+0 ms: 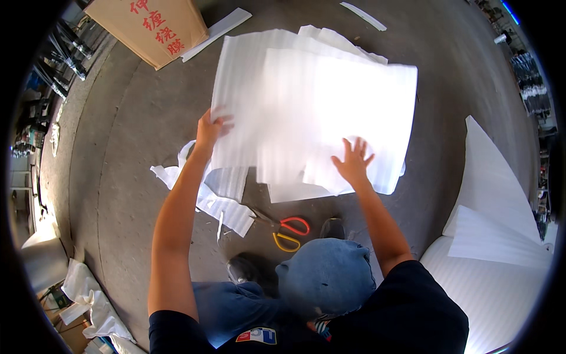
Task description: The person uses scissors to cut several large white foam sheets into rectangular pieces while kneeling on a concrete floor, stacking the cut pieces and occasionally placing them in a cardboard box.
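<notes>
Several large white foam sheets (354, 100) lie stacked unevenly on the floor in front of me, their edges not lined up. My left hand (212, 130) grips the left edge of an upper sheet, its fingers slightly blurred. Spread fingers of my right hand (354, 162) rest on or just over the stack's lower right part; contact is hard to judge. Scissors (293, 226) with one red and one yellow handle lie near my feet, blades pointing left. Beside them are torn white foam scraps (227, 203), partly under my left forearm.
At the far left stands a cardboard box (154, 29), with a white foam strip (218, 33) beside it. Another thin strip (364, 16) lies farther back. A big white foam roll (489, 277) with a loose flap is at my right. Crumpled white wrapping (94, 301) lies at lower left.
</notes>
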Demonstrator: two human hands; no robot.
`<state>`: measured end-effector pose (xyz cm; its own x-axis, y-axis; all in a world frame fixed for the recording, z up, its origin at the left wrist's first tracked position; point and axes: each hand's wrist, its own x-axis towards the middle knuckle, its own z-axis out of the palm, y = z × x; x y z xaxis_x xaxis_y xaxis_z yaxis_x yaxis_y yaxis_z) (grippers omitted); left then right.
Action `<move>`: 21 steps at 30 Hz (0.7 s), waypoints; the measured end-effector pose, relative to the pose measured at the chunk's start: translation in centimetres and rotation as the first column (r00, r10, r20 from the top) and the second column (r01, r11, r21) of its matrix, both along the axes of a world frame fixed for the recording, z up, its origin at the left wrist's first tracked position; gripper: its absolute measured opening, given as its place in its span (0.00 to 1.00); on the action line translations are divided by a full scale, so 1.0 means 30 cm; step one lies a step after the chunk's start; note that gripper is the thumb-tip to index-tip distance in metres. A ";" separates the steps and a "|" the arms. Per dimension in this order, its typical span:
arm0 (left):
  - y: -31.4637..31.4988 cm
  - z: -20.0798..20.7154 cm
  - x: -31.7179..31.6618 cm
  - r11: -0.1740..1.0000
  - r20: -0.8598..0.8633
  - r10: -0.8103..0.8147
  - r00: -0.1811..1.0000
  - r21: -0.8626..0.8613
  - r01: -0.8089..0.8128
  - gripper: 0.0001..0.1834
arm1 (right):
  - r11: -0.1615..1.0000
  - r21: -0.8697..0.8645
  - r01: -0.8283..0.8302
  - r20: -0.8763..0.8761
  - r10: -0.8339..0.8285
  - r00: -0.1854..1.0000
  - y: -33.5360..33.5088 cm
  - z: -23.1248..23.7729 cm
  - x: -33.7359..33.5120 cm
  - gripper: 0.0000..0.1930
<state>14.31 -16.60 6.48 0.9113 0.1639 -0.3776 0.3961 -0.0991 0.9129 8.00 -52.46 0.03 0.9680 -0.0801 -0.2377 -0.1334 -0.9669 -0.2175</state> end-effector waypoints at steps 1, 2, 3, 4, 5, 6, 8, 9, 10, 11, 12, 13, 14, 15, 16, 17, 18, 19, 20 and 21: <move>0.008 -0.001 -0.004 1.000 0.000 -0.010 1.000 0.016 0.010 0.19 | 0.991 0.024 0.135 -0.048 -0.134 0.990 -0.040 -0.025 0.014 0.34; 0.021 0.002 -0.008 0.999 0.003 -0.015 1.000 0.036 0.015 0.19 | 0.963 0.045 0.264 -0.095 -0.259 0.961 -0.050 -0.011 0.036 0.33; 0.032 -0.001 -0.013 0.999 0.021 -0.027 0.999 0.045 0.026 0.19 | 0.947 0.055 0.316 -0.023 -0.315 0.949 -0.056 0.002 0.062 0.32; 0.043 -0.010 -0.019 0.998 0.039 -0.038 0.999 0.054 0.036 0.19 | 0.928 0.069 0.366 0.048 -0.370 0.928 -0.064 0.016 0.093 0.31; 0.058 -0.020 -0.025 0.997 0.052 -0.046 0.998 0.070 0.042 0.19 | 0.956 0.157 0.250 0.305 -0.287 0.908 -0.016 0.091 0.132 0.29; 0.056 -0.031 -0.025 0.995 0.104 -0.080 0.991 0.075 0.073 0.19 | 0.962 0.266 0.064 0.565 -0.209 0.798 0.020 0.142 0.189 0.26; 0.080 -0.050 -0.041 0.988 0.193 -0.133 0.972 0.103 0.115 0.18 | 0.861 0.365 -0.354 0.767 -0.063 0.639 0.173 0.334 0.331 0.25; 0.089 -0.056 -0.041 0.978 0.226 -0.165 0.960 0.160 0.131 0.18 | 0.827 0.302 -0.475 0.827 0.020 0.562 0.233 0.397 0.412 0.23; 0.102 -0.058 -0.042 0.966 0.256 -0.196 0.946 0.216 0.142 0.17 | 0.713 0.422 -0.560 0.774 0.038 0.632 0.300 0.457 0.480 0.21; 0.103 -0.054 -0.033 0.951 0.290 -0.233 0.928 0.267 0.155 0.17 | 0.701 0.436 -0.564 0.718 0.107 0.688 0.346 0.476 0.559 0.20; 0.093 -0.045 -0.028 0.972 0.336 -0.183 0.924 0.202 0.119 0.17 | 0.740 0.350 -0.574 0.710 0.191 0.678 0.377 0.469 0.624 0.21; 0.083 -0.028 -0.029 0.987 0.377 -0.128 0.917 0.137 0.082 0.17 | 0.767 0.263 -0.585 0.692 0.273 0.668 0.407 0.440 0.682 0.22; 0.091 -0.013 -0.037 0.997 0.412 -0.060 0.909 0.071 0.033 0.17 | 0.776 0.176 -0.606 0.666 0.359 0.654 0.440 0.427 0.705 0.22; 0.106 -0.003 -0.034 0.995 0.431 -0.051 0.901 0.095 0.011 0.16 | 0.772 0.193 -0.606 0.613 0.387 0.689 0.452 0.413 0.718 0.23; 0.124 0.006 -0.027 0.993 0.450 -0.044 0.892 0.118 -0.011 0.16 | 0.770 0.209 -0.603 0.557 0.413 0.721 0.453 0.402 0.733 0.23; 0.145 0.003 -0.035 0.989 0.457 -0.033 0.889 0.141 -0.036 0.15 | 0.766 0.232 -0.600 0.488 0.442 0.753 0.461 0.388 0.732 0.24; 0.161 0.002 -0.035 0.987 0.481 0.015 0.877 0.135 -0.091 0.14 | 0.775 0.199 -0.599 0.414 0.488 0.769 0.460 0.383 0.742 0.24; 0.175 0.003 -0.028 0.981 0.504 0.061 0.862 0.128 -0.144 0.12 | 0.784 0.163 -0.599 0.337 0.527 0.781 0.447 0.387 0.760 0.24; 0.181 0.005 -0.015 0.975 0.526 0.099 0.845 0.117 -0.187 0.10 | 0.795 0.124 -0.594 0.254 0.553 0.794 0.418 0.388 0.777 0.24; 0.187 0.017 -0.003 0.971 0.545 0.136 0.828 0.092 -0.220 0.11 | 0.770 0.319 -0.552 0.253 0.492 0.833 0.385 0.366 0.795 0.21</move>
